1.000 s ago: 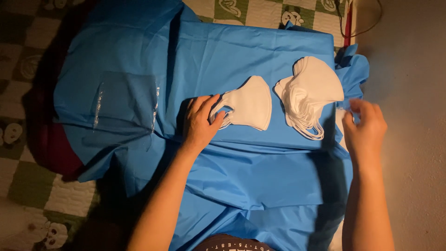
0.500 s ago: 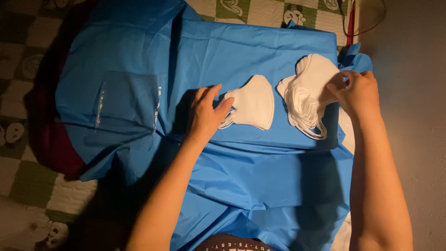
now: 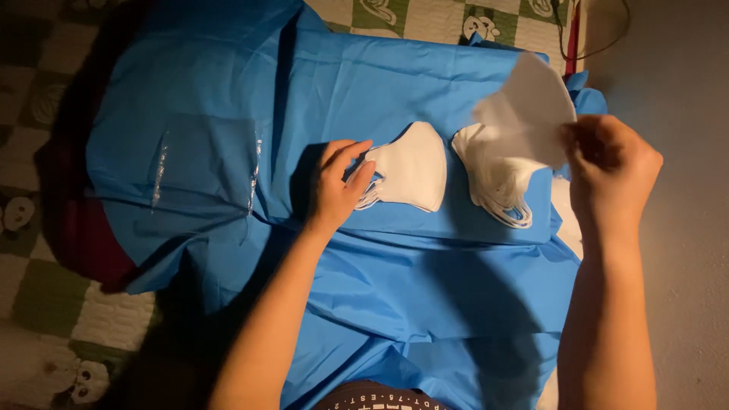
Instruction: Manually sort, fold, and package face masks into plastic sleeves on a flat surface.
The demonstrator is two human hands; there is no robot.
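My left hand (image 3: pixel 338 186) rests flat on the blue sheet (image 3: pixel 364 296), its fingers touching the left end of a folded white face mask (image 3: pixel 410 167) and its ear loops. My right hand (image 3: pixel 611 175) is raised above the sheet and pinches a single white mask (image 3: pixel 528 114), which is blurred in the air. Below that mask lies a loose stack of white masks (image 3: pixel 497 182) with their ear loops hanging toward me.
The blue sheet covers a green and cream checked mat (image 3: pixel 53 296) with small animal figures. A clear plastic piece (image 3: pixel 205 171) lies on the sheet at left. A dark red cloth (image 3: pixel 80 235) shows under the left edge. Bare grey floor (image 3: pixel 683 250) runs along the right.
My right hand moved from the sheet's right edge to the stack, took the top mask and lifted it. My left hand stayed on the single folded mask.
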